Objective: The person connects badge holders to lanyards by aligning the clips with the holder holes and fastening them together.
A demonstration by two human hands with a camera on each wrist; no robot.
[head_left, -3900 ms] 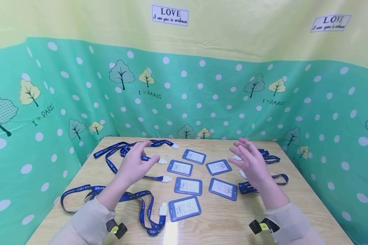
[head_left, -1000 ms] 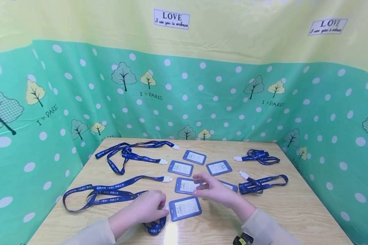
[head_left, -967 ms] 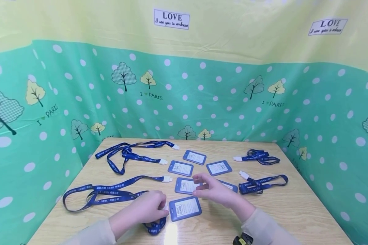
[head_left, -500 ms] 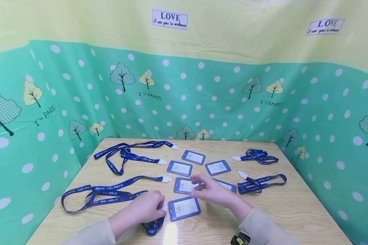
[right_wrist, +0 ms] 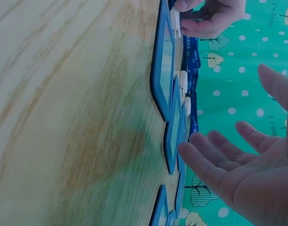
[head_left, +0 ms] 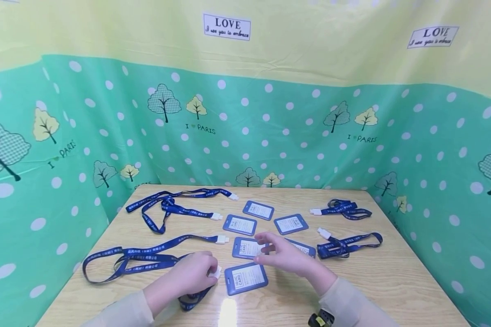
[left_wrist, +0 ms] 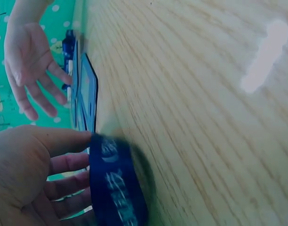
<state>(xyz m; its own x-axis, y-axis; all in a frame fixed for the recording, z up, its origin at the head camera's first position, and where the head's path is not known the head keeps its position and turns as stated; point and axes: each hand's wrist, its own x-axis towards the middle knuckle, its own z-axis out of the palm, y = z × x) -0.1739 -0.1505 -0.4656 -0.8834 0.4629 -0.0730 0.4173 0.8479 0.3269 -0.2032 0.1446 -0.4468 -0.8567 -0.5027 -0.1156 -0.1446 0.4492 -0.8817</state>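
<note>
My left hand [head_left: 190, 274] pinches the white plastic clip [head_left: 217, 273] of a dark blue lanyard [head_left: 192, 302] at the front left of the table. In the left wrist view the lanyard's printed strap [left_wrist: 116, 183] runs beside the thumb. Just right of the clip, apart from it, lies a blue-framed badge holder [head_left: 246, 279] with a white card. My right hand [head_left: 284, 255] hovers with loosely bent fingers and holds nothing. It overlaps a second badge holder [head_left: 245, 247] and partly hides a third badge holder [head_left: 304, 248]; its spread fingers [right_wrist: 205, 165] show in the right wrist view.
Three more badge holders lie farther back, one badge holder [head_left: 291, 224] to the right. Other blue lanyards with white clips lie at left, such as one lanyard [head_left: 147, 258], and two at right, including a folded lanyard [head_left: 348, 245]. A patterned green curtain [head_left: 270, 136] encloses the wooden table [head_left: 393, 281].
Both hands have come down from above the table, and the left has taken hold of the front lanyard's clip. Lately the clip and strap shifted slightly left; the right hand stays nearly still.
</note>
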